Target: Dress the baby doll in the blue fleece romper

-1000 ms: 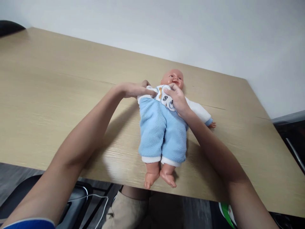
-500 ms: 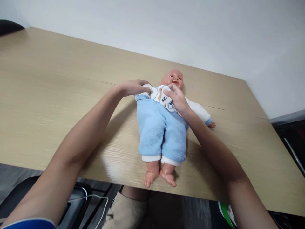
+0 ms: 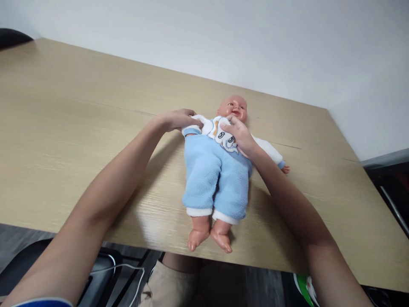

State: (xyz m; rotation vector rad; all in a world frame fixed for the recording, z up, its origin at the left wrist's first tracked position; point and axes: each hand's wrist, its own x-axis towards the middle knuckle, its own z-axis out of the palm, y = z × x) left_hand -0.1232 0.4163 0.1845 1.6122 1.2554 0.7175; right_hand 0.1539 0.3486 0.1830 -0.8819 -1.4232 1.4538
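A baby doll [image 3: 234, 106] lies face up on the wooden table, its bare feet near the front edge. It wears a white top and fleecy light blue trousers [image 3: 204, 170] with an embroidered animal patch [image 3: 226, 138] on the chest. My left hand [image 3: 182, 120] grips the white sleeve [image 3: 202, 121] on the left side of the picture, thumb on the cloth and fingers partly hidden behind it. My right hand [image 3: 239, 133] is closed on the clothing beside the patch, just below the doll's chin. The doll's other arm stretches out to the right.
The table [image 3: 79, 149] stretches far to the left, with a white wall behind it. A black chair [image 3: 32, 264] with a white cable stands at the lower left. Another dark chair back [image 3: 14, 38] shows at the far left, and a dark object [image 3: 391, 183] is at the right.
The doll's legs and feet have swung slightly to the left. Both hands keep their holds, with the right hand a little lower and further right.
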